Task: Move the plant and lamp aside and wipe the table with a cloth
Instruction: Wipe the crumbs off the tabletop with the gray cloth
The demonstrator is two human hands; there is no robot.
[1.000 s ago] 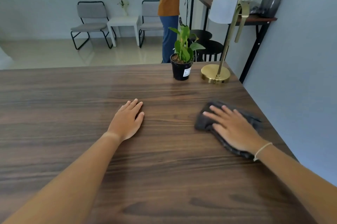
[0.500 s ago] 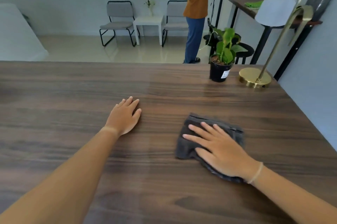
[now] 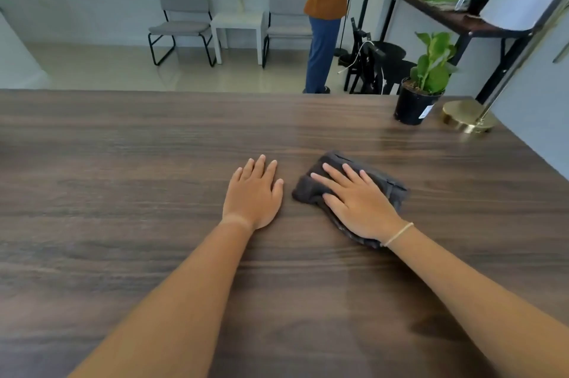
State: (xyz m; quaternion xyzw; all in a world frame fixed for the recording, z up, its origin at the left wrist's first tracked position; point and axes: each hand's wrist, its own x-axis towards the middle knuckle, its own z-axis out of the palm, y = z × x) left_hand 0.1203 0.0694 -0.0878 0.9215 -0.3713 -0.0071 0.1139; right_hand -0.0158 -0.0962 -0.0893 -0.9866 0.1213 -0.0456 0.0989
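1. Nearest on the table (image 3: 123,254), two bare forearms reach out over dark brown wood with long streaked grain and a dull sheen; both arms are cut off at the bottom edge.
2. Just left of the cloth (image 3: 311,190), the left hand (image 3: 254,193) lies palm down on the wood, its fingers (image 3: 261,163) straight, close together and grasping nothing.
3. On the cloth itself the right hand (image 3: 358,203) presses flat, fingers spread and released rather than curled; a thin pale band (image 3: 398,234) circles the wrist.
4. This cloth is dark grey, soft and rumpled, folded into a rough oblong. Much of it is hidden under the palm, with only its edges showing around the hand.
5. Well beyond the cloth, towards the table's far right corner, the plant (image 3: 432,65) stands upright: broad green leaves in a round black plastic pot (image 3: 412,105) with a small white label, too small to read.
6. Just right of the pot sits the lamp (image 3: 468,116), its round brass base shiny; a slim stem slants up to a blurred white shade, cut off by the picture's edge.
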